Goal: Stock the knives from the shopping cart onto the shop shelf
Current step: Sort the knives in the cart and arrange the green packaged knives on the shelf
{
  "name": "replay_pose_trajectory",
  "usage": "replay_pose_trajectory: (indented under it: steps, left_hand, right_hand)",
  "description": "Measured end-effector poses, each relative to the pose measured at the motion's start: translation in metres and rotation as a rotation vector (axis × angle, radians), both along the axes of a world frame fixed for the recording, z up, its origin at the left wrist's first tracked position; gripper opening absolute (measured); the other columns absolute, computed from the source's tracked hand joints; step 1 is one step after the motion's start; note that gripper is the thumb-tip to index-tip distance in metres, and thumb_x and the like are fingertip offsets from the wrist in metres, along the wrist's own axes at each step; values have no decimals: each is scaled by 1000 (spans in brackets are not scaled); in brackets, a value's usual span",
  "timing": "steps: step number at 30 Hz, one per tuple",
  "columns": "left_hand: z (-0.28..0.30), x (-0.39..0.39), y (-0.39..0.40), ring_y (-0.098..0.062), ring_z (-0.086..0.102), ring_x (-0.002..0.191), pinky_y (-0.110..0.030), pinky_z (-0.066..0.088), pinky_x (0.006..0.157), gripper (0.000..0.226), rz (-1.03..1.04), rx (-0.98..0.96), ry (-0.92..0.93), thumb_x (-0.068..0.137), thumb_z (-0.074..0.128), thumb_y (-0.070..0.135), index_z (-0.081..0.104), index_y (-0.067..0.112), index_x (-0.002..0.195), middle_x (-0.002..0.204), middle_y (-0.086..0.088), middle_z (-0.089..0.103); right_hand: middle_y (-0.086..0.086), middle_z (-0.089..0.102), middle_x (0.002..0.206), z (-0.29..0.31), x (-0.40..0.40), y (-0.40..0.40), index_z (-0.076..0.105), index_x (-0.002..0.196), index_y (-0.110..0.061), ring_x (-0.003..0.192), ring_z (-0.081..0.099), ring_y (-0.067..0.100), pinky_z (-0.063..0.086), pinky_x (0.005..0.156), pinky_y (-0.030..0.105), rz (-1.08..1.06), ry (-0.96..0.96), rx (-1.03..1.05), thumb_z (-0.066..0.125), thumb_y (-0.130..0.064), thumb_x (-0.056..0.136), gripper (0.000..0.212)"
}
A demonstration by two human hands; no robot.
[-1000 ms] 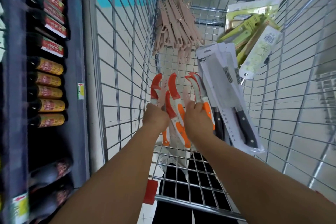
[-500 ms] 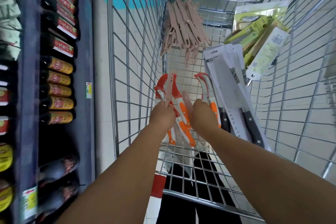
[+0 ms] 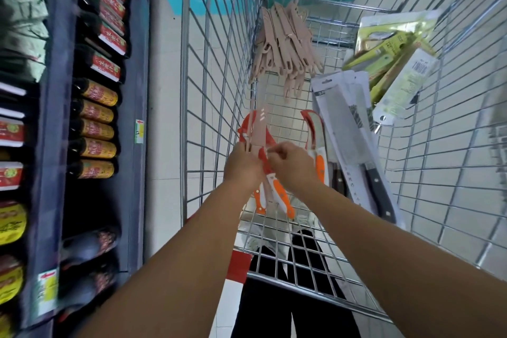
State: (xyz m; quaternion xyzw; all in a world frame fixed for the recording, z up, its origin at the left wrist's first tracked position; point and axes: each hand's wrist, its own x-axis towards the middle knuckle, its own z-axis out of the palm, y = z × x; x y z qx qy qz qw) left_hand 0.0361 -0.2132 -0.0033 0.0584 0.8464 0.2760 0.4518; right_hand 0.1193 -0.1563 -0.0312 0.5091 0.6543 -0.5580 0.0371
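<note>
Now | left hand point(image 3: 242, 166) curled round orange-handled knives point(image 3: 270, 173) plus a beige knife point(image 3: 259, 132); right hand point(image 3: 292, 163) pinching the same bunch | bunch mid-cart point(image 3: 439, 173); beige bundle point(image 3: 285, 46) at 12; cleaver packs point(image 3: 348, 132) at 3; shelf point(image 3: 52, 118) at 9

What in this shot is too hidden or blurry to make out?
Head view, the only one:
- Fingers of the left hand and right hand: behind the hands' backs, grip unclear.
- Orange knives: count hidden by the hands.
- Cleaver pack print: too small to read.
- Bottles on the left: labels blurred.
- Cart front: cut off by the top edge.
</note>
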Motion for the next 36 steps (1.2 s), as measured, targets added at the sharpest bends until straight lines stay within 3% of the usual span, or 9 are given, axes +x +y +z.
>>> replay_pose_trajectory:
  steps: [3,5,9,18,22,25,29,33,36]
  left_hand:
    - [3,-2,5,-30,64,94,-43,54,81,19,38,1,41,93,42,14,53,17,108,102,-9,65]
    - [2,-2,5,-30,64,94,-42,55,82,24,40,-5,48,92,41,10,53,17,112,102,-9,64]
    - [0,-1,-2,-31,64,96,-41,53,77,28,75,-22,1,89,39,6,51,16,112,104,-10,64]
    - [-5,0,-4,-33,64,96,-45,53,86,22,64,-26,28,91,42,10,52,15,110,105,-11,64]
    - [-7,0,-4,-32,62,97,-45,52,88,22,35,-32,60,92,47,10,53,11,113,108,-10,62]
    - [-5,1,-4,-30,60,96,-40,52,83,23,32,-33,53,93,48,9,52,11,115,107,-9,62]
    - [-7,1,-4,-28,59,91,-37,51,73,21,28,-24,71,94,44,9,50,13,114,107,-10,61]
    - [-8,3,-2,-23,54,81,-31,43,61,22,20,-32,73,97,43,14,45,14,119,105,-8,58]
    - [-9,9,3,-23,54,78,-32,42,62,23,-34,-53,66,98,42,15,42,15,122,107,-11,59]
  right_hand:
    - [8,59,106,-14,21,-17,65,116,-19,99,58,25,48,83,33,599,-238,180,45,-17,96,28]
    - [9,50,123,-22,34,-24,53,132,-24,112,53,28,49,92,38,716,-341,203,46,-13,94,40]
    - [11,44,132,-27,38,-22,43,138,-19,117,50,29,49,88,38,629,-461,217,50,-9,92,47]
    - [7,59,104,-35,18,-36,55,108,-10,93,61,27,39,65,30,543,-396,327,44,-23,98,19]
    - [6,63,88,-40,13,-36,61,98,-9,80,62,24,39,58,26,573,-449,354,46,-19,98,18]
    - [1,52,68,-39,10,-34,61,88,-8,68,54,21,34,47,23,538,-476,287,43,-22,99,25]
    - [0,47,60,-39,11,-25,49,63,-12,52,44,14,30,43,22,360,-475,112,53,-21,90,29]
    - [5,52,58,-22,25,-5,64,69,-5,49,46,18,45,51,30,55,-327,-84,59,-21,87,25]
    - [5,51,54,-2,34,0,62,69,-7,49,44,19,42,51,30,-206,-159,-251,59,-18,87,21]
